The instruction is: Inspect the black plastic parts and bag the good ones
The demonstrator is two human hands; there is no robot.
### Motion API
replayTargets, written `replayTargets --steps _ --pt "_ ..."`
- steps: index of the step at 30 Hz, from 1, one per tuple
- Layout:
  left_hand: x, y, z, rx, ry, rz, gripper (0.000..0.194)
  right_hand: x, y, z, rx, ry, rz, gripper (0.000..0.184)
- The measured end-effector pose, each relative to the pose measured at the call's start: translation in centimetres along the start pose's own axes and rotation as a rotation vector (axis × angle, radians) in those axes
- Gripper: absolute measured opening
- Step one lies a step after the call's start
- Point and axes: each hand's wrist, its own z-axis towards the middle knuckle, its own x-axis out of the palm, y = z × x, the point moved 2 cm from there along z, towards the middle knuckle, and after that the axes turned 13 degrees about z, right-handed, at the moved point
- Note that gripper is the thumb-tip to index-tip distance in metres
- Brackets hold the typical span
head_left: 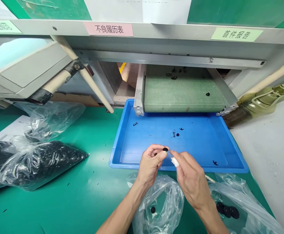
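My left hand (pixel 150 164) is closed, pinching a small black round part (pixel 165 149) between thumb and fingertips above the near edge of the blue tray (pixel 142 143). Another dark bit shows among its fingers. Close beside it, my right hand (pixel 191 177) is closed too, its fingertips almost at the part. A white wrapping (pixel 175 162) shows at its thumb. Whatever the right fingers grip is too small to make out. A pale thin stick (pixel 210 178) shows behind that hand; whether it is held I cannot tell. Several black pieces (pixel 178 134) lie loose in the tray.
A green conveyor belt (pixel 183 94) carrying several black parts ends over the tray. Clear plastic bags (pixel 166 195) lie nearest me, with black discs (pixel 227 211) at right. Filled bags of black parts (pixel 44 162) rest at left, below a grey-framed screen (pixel 30 68).
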Motion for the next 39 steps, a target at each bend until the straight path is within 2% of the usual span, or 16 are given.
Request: replayTargets --steps 6,13,17,22,25,31,36,39 --pt "0.1 0.1 -0.3 0.072 -0.016 0.116 0.024 0.2 0.7 0.3 0.019 -0.029 -0.068 0.036" --pt "0.4 0.2 -0.4 0.149 -0.049 0.202 0.019 1.1 1.2 -0.2 0.016 -0.132 -0.114 0.033" --pt "0.2 0.0 -0.4 0.213 -0.052 0.296 0.016 0.8 1.1 0.0 0.028 -0.106 -0.131 0.033" --pt "0.0 -0.7 -0.5 0.280 -0.048 0.379 0.013 -0.5 0.7 0.8 0.166 0.060 0.158 0.037" --pt "0.0 -1.1 -0.2 0.310 -0.047 0.411 0.012 -0.9 0.1 1.5 0.242 0.133 0.304 0.032" --pt "-0.2 -1.2 1.0 0.262 0.045 0.511 0.013 -0.8 -2.0 2.4 0.436 0.211 0.517 0.025" --pt "-0.2 -1.3 1.6 0.255 0.103 0.519 0.015 -0.4 -3.4 2.4 0.619 0.287 0.996 0.035" --pt "-0.1 -1.4 1.8 0.250 0.150 0.526 0.017 -0.1 -3.8 2.0 0.711 0.310 1.190 0.038"
